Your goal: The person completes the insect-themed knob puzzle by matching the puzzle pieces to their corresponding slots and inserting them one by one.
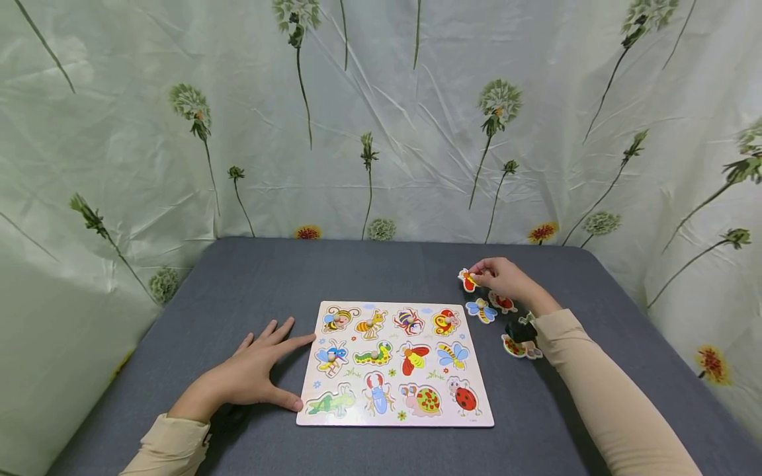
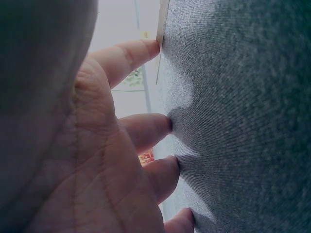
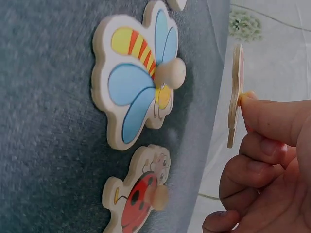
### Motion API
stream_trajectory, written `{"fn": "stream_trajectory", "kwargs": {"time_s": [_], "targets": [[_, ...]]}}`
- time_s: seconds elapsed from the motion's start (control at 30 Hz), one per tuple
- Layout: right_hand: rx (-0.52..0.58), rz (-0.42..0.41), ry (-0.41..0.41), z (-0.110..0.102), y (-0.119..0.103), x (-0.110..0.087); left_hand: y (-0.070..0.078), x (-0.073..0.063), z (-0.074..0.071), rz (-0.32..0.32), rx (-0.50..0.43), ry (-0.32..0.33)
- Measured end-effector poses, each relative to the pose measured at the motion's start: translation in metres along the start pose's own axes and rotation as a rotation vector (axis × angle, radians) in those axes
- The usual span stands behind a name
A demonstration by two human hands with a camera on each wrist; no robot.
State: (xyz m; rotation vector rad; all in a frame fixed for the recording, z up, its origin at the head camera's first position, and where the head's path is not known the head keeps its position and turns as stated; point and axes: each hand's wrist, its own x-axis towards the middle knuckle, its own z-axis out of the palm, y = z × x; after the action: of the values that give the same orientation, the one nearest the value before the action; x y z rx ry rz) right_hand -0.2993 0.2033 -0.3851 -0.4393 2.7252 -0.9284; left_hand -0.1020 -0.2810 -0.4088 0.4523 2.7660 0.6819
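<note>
A wooden knob puzzle board (image 1: 395, 424) with insect pictures lies on the table. My left hand (image 1: 247, 375) is spread at its left side, thumb and index finger touching the edge; in the left wrist view the other fingertips (image 2: 166, 124) rest on the cloth. My right hand (image 1: 506, 277) pinches a red-and-yellow insect puzzle piece (image 1: 467, 281) beyond the board's far right corner. The right wrist view shows this piece (image 3: 235, 90) edge-on, raised off the table. Below the hand lie a blue-winged insect piece (image 1: 479, 311) and a ladybug piece (image 1: 502, 302), each with a wooden knob.
A snail piece (image 1: 512, 346) lies right of the board, partly hidden by the right wrist. Several knobbed pieces, such as the caterpillar (image 1: 374, 354), sit in the board's upper rows. Dark grey cloth covers the table (image 1: 333, 264); a flowered curtain (image 1: 417, 165) hangs behind.
</note>
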Motion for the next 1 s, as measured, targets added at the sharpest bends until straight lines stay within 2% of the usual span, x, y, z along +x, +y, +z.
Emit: {"fn": "stream_trajectory", "kwargs": {"time_s": [0.47, 1.0], "targets": [[0.055, -0.066, -0.012, 0.006, -0.011, -0.019, 0.001, 0.000, 0.000, -0.001, 0.017, -0.002], [0.051, -0.152, -0.026, 0.018, -0.027, -0.036, -0.002, 0.001, 0.001, 0.000, 0.019, 0.004]]}}
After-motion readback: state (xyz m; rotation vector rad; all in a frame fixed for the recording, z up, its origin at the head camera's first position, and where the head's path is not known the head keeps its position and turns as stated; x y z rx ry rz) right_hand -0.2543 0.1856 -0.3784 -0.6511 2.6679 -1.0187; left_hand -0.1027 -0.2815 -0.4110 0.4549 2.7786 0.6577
